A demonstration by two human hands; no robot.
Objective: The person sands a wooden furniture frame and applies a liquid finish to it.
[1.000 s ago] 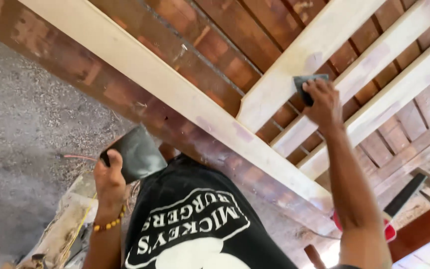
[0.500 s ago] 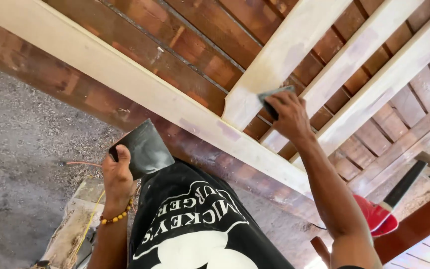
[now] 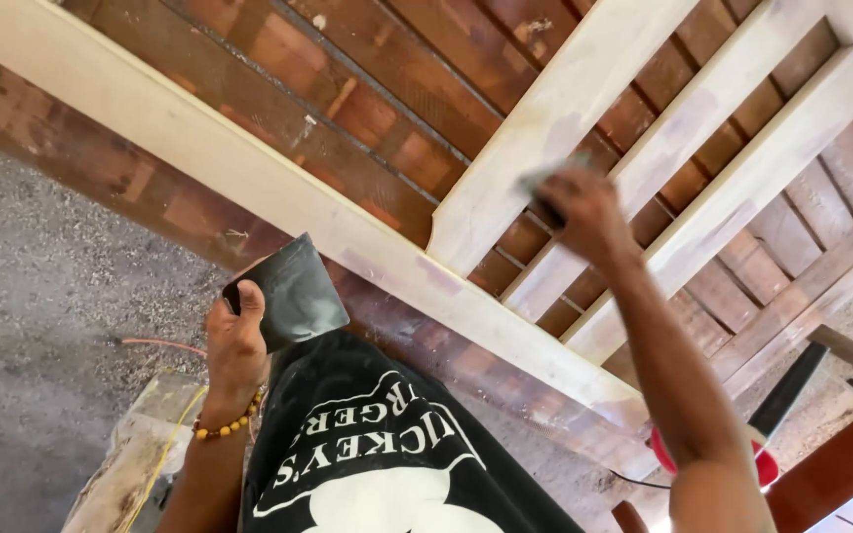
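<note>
From the head camera I see my left hand (image 3: pixel 237 345) low on the left, closed around a dark folded sheet of sandpaper (image 3: pixel 293 288), thumb pressed over its near edge, the sheet standing up above the fingers. A string of yellow and brown beads (image 3: pixel 229 424) circles that wrist. My right hand (image 3: pixel 584 212) is raised farther off and to the right, blurred, its fingers pinched on a small grey sanding piece (image 3: pixel 545 183) that lies against a pale wooden slat (image 3: pixel 555 118). That slat runs down to meet a long pale rail (image 3: pixel 278 188) crossing the view from upper left to lower right; more pale slats (image 3: pixel 733 89) lie parallel to its right. Behind the frame is a reddish-brown planked surface (image 3: pixel 387 69). Grey gravelly ground (image 3: pixel 41 316) fills the left side, with a thin orange cord (image 3: pixel 155 343) lying on it. Near the bottom is my black printed shirt (image 3: pixel 387 454), and a red round object (image 3: pixel 762 464) shows just beside my right forearm.
</note>
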